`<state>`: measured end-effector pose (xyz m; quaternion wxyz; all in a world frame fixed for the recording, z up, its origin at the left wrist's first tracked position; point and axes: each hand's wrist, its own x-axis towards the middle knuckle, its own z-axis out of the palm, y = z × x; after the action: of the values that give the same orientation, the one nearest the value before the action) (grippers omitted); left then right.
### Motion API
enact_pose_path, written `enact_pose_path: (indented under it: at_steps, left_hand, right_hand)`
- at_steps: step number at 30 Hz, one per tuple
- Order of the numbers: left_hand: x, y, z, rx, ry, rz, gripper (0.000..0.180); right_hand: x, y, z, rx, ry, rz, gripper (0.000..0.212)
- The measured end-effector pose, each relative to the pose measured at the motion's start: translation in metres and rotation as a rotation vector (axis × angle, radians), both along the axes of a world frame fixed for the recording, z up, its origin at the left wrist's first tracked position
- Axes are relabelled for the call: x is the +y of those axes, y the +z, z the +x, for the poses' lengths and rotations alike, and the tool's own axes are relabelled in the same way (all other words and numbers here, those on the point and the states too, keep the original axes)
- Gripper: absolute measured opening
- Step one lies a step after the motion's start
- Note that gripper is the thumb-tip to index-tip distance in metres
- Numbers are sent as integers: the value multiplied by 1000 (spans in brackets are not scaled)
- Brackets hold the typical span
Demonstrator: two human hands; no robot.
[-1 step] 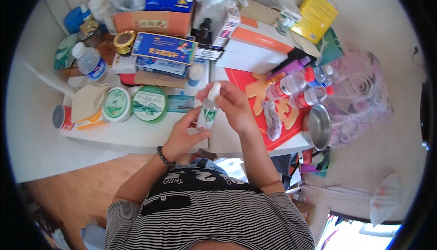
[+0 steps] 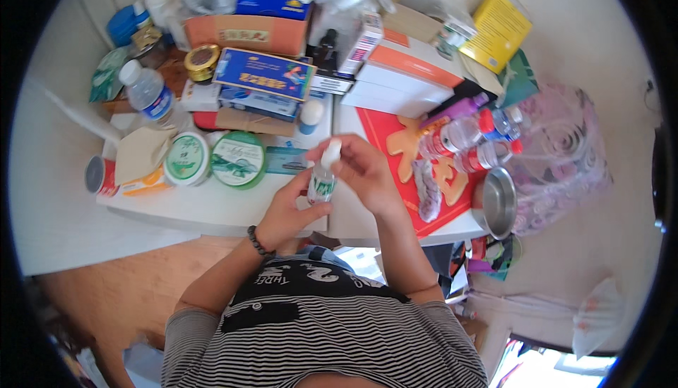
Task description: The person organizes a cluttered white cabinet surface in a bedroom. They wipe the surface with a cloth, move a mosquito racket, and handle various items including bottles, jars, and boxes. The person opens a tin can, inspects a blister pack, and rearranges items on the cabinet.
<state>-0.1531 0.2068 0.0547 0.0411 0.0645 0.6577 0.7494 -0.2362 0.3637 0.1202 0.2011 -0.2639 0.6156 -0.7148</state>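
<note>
Before you is the white worktop (image 2: pixel 360 227), with a flat red mat (image 2: pixel 371 121) on its right part and a flat blue cardboard box (image 2: pixel 265 74) toward its left back corner. Your left hand (image 2: pixel 288 210) and right hand (image 2: pixel 364 175) meet near the front edge, at the middle. The left fingers are closed around a small clear bottle (image 2: pixel 322 186); the right ones bend about its white plastic cap (image 2: pixel 331 153), but how firmly I cannot tell. Only the view has slid slightly; your hold looks unchanged, so the handling seems at the same stage. Pale lettering marks the box; the bottle's green print is blurred.
</note>
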Motion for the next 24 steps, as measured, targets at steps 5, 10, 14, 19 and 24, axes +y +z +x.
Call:
enact_pose_path:
  at_steps: [5, 10, 14, 19, 24]
  left_hand:
    - [-28, 27, 26, 29, 75, -173, 51]
    - [-85, 11, 78, 281, 405, -540, 50]
    - [-138, -23, 96, 196, 778, -551, 51]
    - [-182, -47, 104, 26, 1039, -609, 51]
    - [-195, -52, 92, 99, 1066, -723, 52]
  right_hand:
    - [-20, 17, 32, 187, 56, 136, 36]
    - [-3, -7, 21, 153, -28, 108, 37]
    - [20, -28, 13, 81, -241, 129, 28]
    - [52, -43, -1, 483, -549, 526, 27]
    - [95, -32, -24, 577, -797, 915, 37]
